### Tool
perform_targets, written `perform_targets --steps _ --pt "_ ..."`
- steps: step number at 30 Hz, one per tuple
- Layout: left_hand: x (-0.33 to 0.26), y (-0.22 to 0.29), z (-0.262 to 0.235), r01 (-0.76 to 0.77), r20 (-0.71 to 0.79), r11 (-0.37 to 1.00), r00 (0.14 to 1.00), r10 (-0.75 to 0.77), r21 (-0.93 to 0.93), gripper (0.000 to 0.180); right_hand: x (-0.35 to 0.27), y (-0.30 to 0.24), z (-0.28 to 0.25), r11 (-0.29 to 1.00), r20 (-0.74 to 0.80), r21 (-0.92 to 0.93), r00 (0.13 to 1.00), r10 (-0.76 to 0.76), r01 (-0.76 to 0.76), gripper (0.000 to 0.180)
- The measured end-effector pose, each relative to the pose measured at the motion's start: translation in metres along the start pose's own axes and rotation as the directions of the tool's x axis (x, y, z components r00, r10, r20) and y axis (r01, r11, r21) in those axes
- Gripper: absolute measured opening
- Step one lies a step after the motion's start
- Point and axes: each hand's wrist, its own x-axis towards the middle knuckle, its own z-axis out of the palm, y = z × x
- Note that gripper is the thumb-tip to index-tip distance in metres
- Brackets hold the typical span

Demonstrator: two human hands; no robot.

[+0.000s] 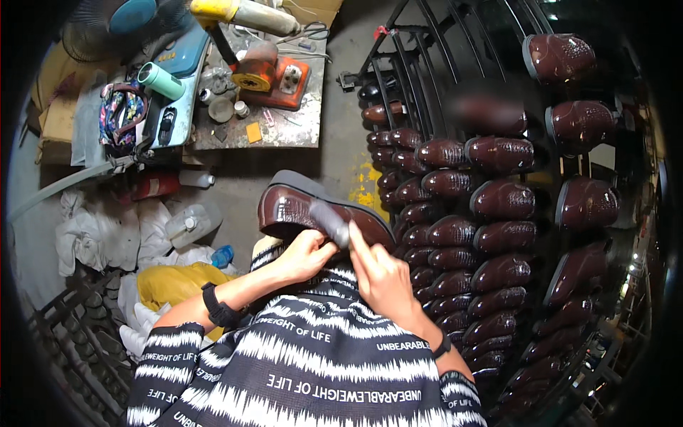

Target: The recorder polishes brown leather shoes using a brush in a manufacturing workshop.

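A glossy dark-red leather shoe (284, 212) with a thick grey sole lies on its side in front of me, just above my lap. My left hand (307, 257) is closed on the shoe's near edge, around the opening. In my right hand (383, 276) is a short grey brush-like tool (329, 223), its end against the upper. The tool is slightly blurred, so its exact kind is unclear. My right fingers are wrapped round its near end, and the index finger points along it.
Racks of glossy dark-red shoes (501, 199) fill the right side. At the upper left, a worktable (284, 132) bears an orange tool base (288, 82), jars and a mint-green tumbler (162, 80). White cloths, a yellow cloth (178, 286) and a clear plastic jug (193, 225) lie left.
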Motion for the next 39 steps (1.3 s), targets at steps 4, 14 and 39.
perform_targets --steps 4,14,39 --pt "-0.003 0.018 -0.012 0.318 0.103 0.891 0.924 -0.367 0.325 0.023 0.013 0.003 -0.005 0.998 -0.014 -0.058 1.000 0.019 -0.020 0.045" --pt "-0.005 0.049 -0.011 0.466 0.011 0.822 0.868 -0.496 0.327 0.028 0.003 0.036 -0.004 0.952 -0.156 0.302 0.983 0.096 -0.045 0.039" --pt "-0.003 0.016 -0.018 0.482 -0.047 0.789 0.863 -0.504 0.382 0.040 0.000 0.012 0.004 0.967 -0.214 0.239 0.976 -0.030 0.083 0.040"
